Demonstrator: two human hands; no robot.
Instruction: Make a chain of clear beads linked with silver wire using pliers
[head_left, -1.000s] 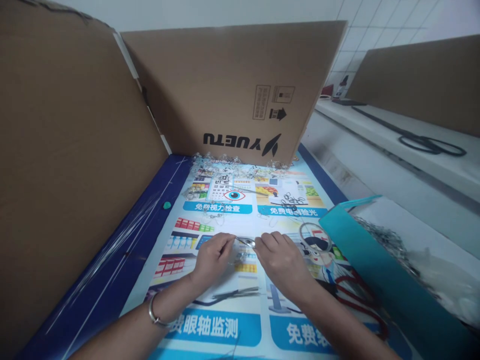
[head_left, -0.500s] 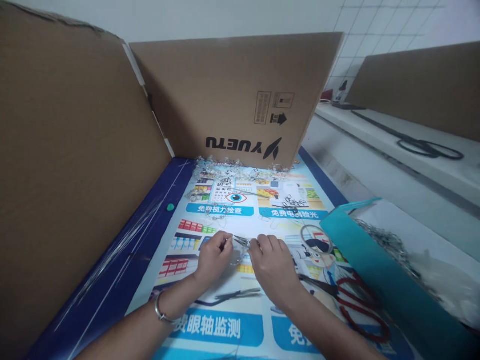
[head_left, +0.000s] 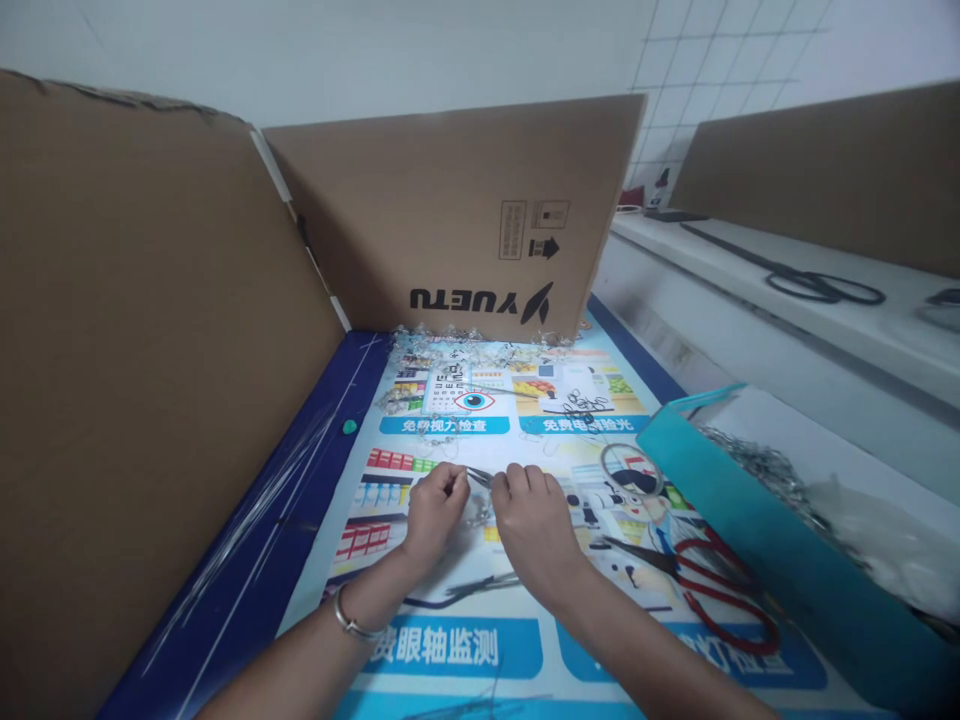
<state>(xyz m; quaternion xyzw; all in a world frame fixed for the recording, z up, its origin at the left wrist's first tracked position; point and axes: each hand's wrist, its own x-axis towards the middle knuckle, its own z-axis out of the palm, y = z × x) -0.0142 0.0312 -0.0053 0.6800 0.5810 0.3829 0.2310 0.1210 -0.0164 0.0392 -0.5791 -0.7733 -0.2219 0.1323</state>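
Pinching from the left, the left hand (head_left: 433, 508) closes its fingertips on one end of a small metal piece (head_left: 480, 476) at the frame's centre (too small to identify); the right hand (head_left: 529, 518) grips the other end. Red-handled scissors (head_left: 675, 570) lie lower right on the poster (head_left: 450, 650), beside a teal box (head_left: 750, 550).

Cardboard panel (head_left: 450, 210): brand "YUETU", upside down, with an arrow mark and two framed labels too small to read. Poster (head_left: 525, 600) on counter: headings "免费视力检查", "免费电脑验光", "眼轴监测", and eye-chart letters.
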